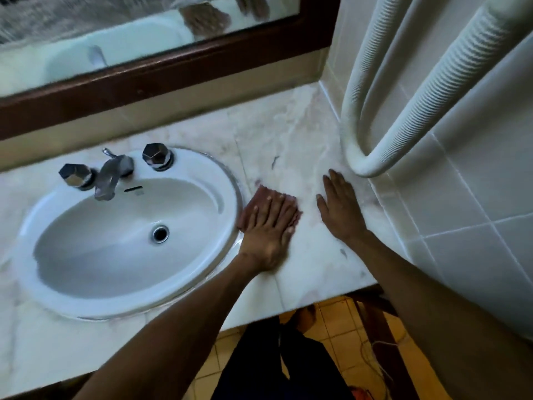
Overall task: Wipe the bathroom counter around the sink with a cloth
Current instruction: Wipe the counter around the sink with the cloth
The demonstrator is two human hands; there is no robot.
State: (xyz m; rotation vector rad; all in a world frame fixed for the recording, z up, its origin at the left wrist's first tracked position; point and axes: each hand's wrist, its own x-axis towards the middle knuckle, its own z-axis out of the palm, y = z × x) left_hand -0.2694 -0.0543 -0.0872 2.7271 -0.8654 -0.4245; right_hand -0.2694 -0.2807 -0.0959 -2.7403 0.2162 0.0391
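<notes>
The white oval sink is set into the marble tabletop, and its bowl holds nothing but the metal drain at the bottom. At its back rim stand a chrome tap and 2 faceted chrome knobs, 1 on each side of the tap.

My left grip lies flat, fingers spread, pressing a reddish-brown cloth onto the tabletop just beside the sink's right rim; the cloth's near-left corner touches that rim. The cloth is pinned under my palm, not pinched between the fingers. My right grip is empty, laid open and flat on the bare marble near the tiled wall, apart from the cloth.

The marble is pale with faint pinkish veins and a few small dark marks. A white ribbed hose loops down against the wall tiles to the right, its bend hanging just above the tabletop. Behind the sink runs a mirror in a dark wooden frame. Below the tabletop edge I see yellowish floor tiles and my dark trousers.
</notes>
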